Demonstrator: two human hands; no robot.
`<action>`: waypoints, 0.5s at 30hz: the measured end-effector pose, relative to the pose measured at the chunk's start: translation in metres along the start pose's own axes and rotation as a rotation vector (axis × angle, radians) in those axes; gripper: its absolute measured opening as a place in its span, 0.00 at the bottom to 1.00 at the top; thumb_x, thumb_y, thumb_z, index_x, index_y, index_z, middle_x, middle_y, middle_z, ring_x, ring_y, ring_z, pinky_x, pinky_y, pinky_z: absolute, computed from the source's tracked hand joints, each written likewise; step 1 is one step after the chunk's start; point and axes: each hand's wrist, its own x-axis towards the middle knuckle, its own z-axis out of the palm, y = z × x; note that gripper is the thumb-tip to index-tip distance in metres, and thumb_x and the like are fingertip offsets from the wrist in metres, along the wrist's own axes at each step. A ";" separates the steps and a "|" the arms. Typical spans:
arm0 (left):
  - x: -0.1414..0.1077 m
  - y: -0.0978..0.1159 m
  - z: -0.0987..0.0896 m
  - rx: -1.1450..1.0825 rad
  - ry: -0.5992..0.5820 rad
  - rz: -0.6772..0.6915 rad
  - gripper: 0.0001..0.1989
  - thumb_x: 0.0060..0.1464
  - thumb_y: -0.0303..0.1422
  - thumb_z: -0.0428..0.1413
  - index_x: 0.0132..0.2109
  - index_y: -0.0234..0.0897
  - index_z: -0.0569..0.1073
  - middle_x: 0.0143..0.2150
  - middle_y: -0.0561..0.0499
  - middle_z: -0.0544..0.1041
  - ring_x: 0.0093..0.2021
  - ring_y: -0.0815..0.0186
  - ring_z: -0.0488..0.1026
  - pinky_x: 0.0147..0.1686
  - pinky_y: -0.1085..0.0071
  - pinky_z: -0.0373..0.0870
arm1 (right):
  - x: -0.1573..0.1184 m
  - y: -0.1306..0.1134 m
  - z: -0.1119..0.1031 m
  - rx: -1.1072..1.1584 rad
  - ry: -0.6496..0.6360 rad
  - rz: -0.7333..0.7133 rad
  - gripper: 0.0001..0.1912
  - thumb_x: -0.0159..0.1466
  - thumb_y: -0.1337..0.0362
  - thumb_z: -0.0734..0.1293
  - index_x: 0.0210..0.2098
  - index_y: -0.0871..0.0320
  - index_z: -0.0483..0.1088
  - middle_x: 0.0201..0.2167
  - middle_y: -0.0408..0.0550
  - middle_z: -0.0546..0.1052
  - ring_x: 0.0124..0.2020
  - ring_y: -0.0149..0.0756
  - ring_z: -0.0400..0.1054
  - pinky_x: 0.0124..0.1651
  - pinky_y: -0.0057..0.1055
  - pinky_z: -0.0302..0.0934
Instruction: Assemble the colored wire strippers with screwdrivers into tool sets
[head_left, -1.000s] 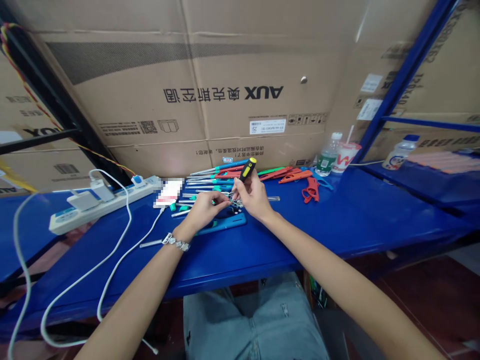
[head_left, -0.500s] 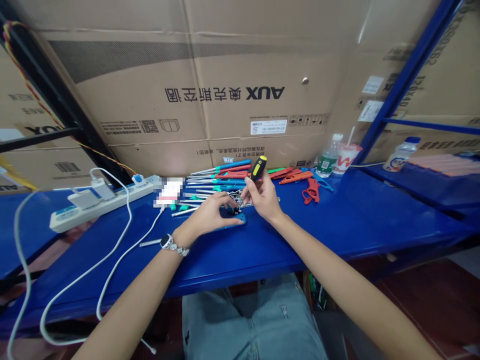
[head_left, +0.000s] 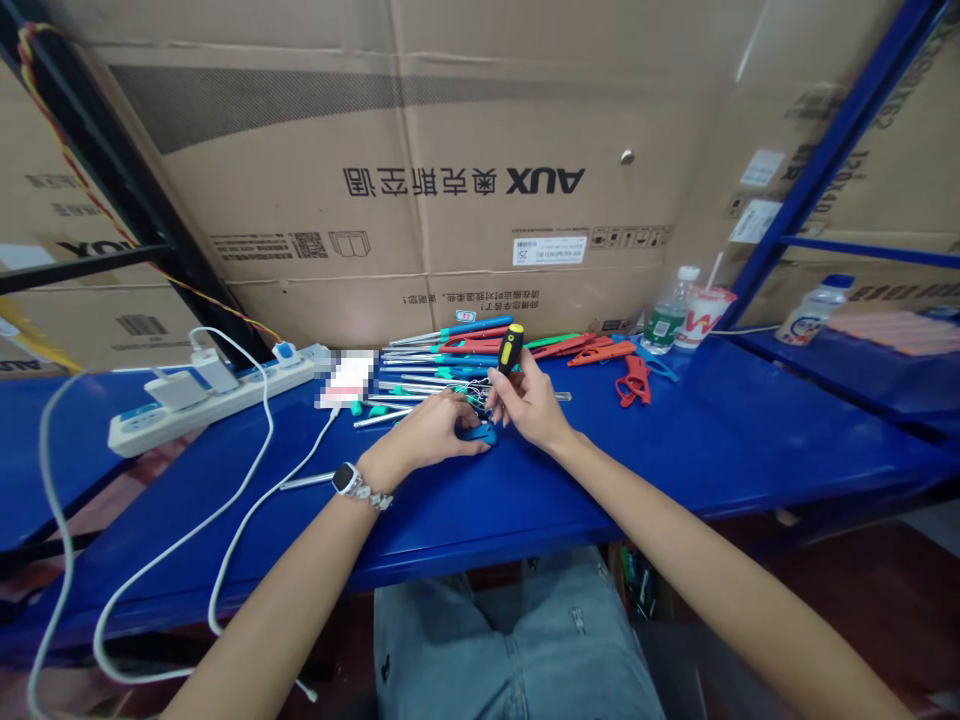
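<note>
My right hand (head_left: 536, 408) is closed round a screwdriver (head_left: 511, 350) with a black and yellow handle, held nearly upright. Its shaft points down at the end of a small blue plastic part (head_left: 484, 432). That part lies low over the table, pinched between the thumb and fingers of my left hand (head_left: 431, 432). Fingers cover much of it, and I cannot make out what the screwdriver tip touches. Thin wires (head_left: 475, 390) show just behind my fingertips. Beyond both hands lies a pile of metal rods with blue handles (head_left: 491, 325) and red ones.
Orange and red plastic pieces (head_left: 634, 380) lie right of the pile. Farther right stand a water bottle (head_left: 665, 318), a paper cup (head_left: 701, 316) and a blue-capped bottle (head_left: 816, 310). On the left are a power strip (head_left: 135, 430) and white cables (head_left: 268, 420). Cardboard (head_left: 465, 120) walls the back.
My left fingers have drawn closer round the blue part. The screwdriver handle has become more upright and sits slightly lower. The whole view has shifted a little.
</note>
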 end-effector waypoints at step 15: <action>-0.003 0.000 -0.001 -0.023 0.104 0.022 0.17 0.49 0.45 0.69 0.38 0.39 0.79 0.41 0.46 0.79 0.41 0.56 0.75 0.42 0.61 0.70 | 0.000 -0.004 0.000 0.013 0.020 -0.038 0.18 0.69 0.46 0.66 0.48 0.50 0.61 0.24 0.40 0.76 0.18 0.35 0.70 0.19 0.32 0.63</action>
